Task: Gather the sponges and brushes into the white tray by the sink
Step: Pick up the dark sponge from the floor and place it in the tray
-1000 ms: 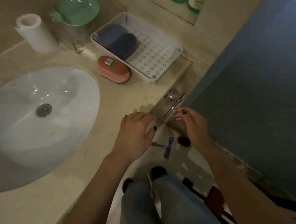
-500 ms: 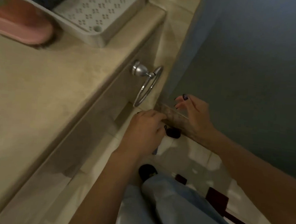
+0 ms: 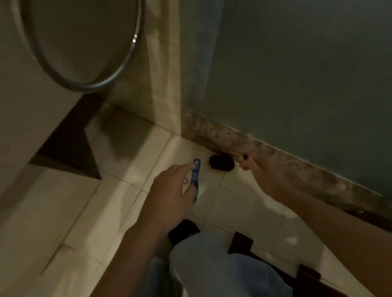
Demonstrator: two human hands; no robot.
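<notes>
The blue brush is found on the tiled floor, near the floor's far edge. That edge is bounded by a speckled stone kerb set below a frosted green panel. The brush handle is directed toward the kerb, and a hole is visible at the handle tip. The near part of the brush is covered by the left hand.

The left hand is held over the brush with its fingers extended and slightly spread. The index fingertip is placed at the handle tip. No grip is closed round the brush, and it cannot be told whether contact is made. A small pale ring-shaped part is seen between the fingers, just beside the brush; what it is cannot be told.

A black oval item is located against the kerb, between the brush and the right hand. Whether it is a sponge or a brush cannot be told.

The right hand is lowered along the kerb with its fingers loosely bent and nothing held. Its dark-nailed fingertips are positioned just beside the black item; contact cannot be confirmed.

A large metal ring is seen close to the camera, near the floor's left edge. A leg in pale jeans and a dark foot are seen at the floor's near edge, with dark red objects beside them.
</notes>
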